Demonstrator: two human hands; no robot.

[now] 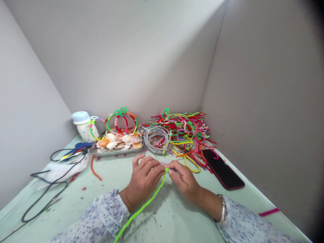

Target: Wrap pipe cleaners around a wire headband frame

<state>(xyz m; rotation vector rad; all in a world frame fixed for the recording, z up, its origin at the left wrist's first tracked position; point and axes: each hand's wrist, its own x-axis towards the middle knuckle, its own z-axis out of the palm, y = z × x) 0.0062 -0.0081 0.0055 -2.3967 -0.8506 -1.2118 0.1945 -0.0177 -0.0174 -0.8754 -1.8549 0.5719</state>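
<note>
Over the middle of the table my left hand [146, 176] and my right hand [185, 180] meet, fingertips close together. Both pinch at the upper end of a bright green pipe cleaner [141, 208], whose long tail slants down to the lower left. A pale pinkish strand [163, 163] shows just behind the fingertips, mostly hidden by them. Whether the green piece is wound around that strand cannot be made out. My left index finger is raised a little, while the thumb and other fingers close in.
Behind my hands lie a metal tray of seashells [111, 152], a grey wire coil [157, 140] and a heap of coloured pipe cleaners [187, 130]. Pipe-cleaner rings [121, 122] stand by the tray. A phone [224, 170] lies right; a white bottle [84, 128] and black cable [48, 185] left.
</note>
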